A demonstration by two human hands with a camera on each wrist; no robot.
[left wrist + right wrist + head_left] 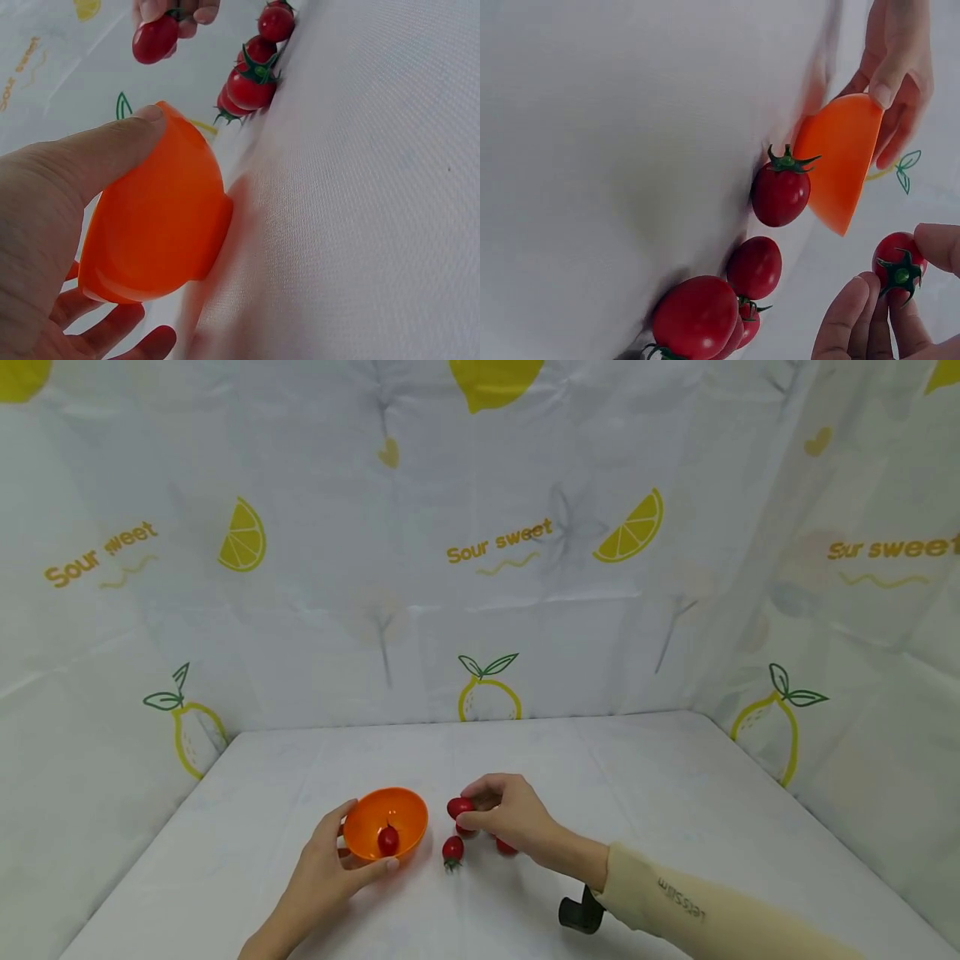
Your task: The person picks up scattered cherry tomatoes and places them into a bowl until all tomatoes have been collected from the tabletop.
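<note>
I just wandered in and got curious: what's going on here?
A person's left hand holds an orange bowl with one small tomato visible inside. The right hand pinches another tomato, held outside the bowl and off the white cloth. More tomatoes lie on the cloth beside the bowl.

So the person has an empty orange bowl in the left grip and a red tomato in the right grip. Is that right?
Not quite: the orange bowl isn't empty; the head view shows one tomato inside. The bowl is indeed in the left grip, and another red tomato in the right grip.
</note>
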